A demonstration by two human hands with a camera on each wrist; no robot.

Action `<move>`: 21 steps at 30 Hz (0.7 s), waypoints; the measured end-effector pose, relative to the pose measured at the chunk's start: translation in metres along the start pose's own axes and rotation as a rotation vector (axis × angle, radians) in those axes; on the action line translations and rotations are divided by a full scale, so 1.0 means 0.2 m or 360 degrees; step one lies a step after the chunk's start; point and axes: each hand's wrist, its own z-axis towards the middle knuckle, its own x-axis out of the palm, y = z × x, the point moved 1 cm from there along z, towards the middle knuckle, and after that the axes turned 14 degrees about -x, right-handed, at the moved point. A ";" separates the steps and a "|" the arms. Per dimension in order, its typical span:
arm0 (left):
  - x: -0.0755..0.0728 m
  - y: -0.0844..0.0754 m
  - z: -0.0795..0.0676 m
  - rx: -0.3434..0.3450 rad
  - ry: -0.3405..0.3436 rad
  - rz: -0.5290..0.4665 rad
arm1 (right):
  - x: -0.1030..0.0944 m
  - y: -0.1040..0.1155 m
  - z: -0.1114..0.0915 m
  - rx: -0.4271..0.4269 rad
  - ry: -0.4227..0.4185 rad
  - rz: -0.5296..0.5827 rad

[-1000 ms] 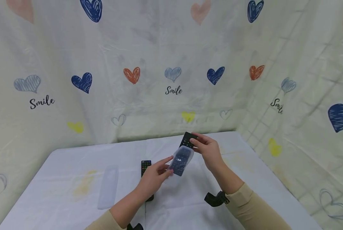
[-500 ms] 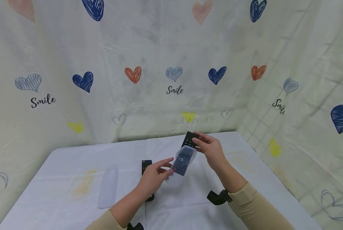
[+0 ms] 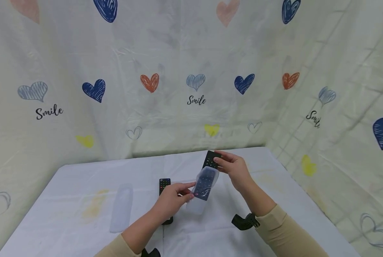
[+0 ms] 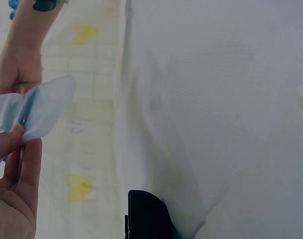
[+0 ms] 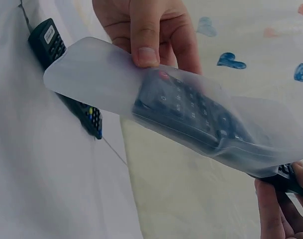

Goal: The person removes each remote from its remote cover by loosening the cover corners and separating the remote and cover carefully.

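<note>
A black remote control (image 3: 210,159) is tilted above the table, most of its length inside a translucent sleeve-like cover (image 5: 96,74). My right hand (image 3: 235,170) pinches the bare end of the remote that sticks out of the cover's open mouth. With thumb and fingers, my left hand (image 3: 171,200) pinches the side of the cover near the remote's inner end. In the right wrist view the remote's buttons show through the cover, whose far end hangs flat past the remote. The left wrist view shows the cover (image 4: 56,102) flaring between both hands.
A second black remote control (image 3: 164,184) lies on the white-covered table (image 3: 82,178), partly behind my left forearm. Left of it lies another translucent cover (image 3: 121,208). A curtain (image 3: 172,117) printed with hearts rises behind the table and along its right side.
Both hands first shift slightly right, then lower a little with the remote and cover. The cover's loose lower end now shows below the remote. Both grips stay on.
</note>
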 end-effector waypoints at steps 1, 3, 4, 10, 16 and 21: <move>0.00 0.00 0.00 0.0001 0.0011 -0.0001 | 0.00 0.00 0.00 0.0006 -0.0004 0.0004; 0.00 0.00 -0.01 -0.0005 0.0024 -0.0005 | 0.00 -0.01 0.00 0.0019 -0.0009 0.0020; 0.00 0.01 -0.01 -0.0008 0.0029 -0.0013 | 0.00 -0.01 0.00 0.0021 -0.0011 0.0027; -0.02 0.04 -0.02 -0.0060 0.0055 -0.0073 | 0.01 -0.02 0.00 0.0009 0.0002 0.0064; -0.03 0.04 -0.04 -0.0096 0.0066 -0.0087 | 0.03 -0.01 -0.01 0.0012 -0.0021 0.0065; -0.03 0.04 -0.04 -0.0070 0.0018 -0.0122 | 0.04 0.00 -0.01 -0.0004 -0.0043 0.0081</move>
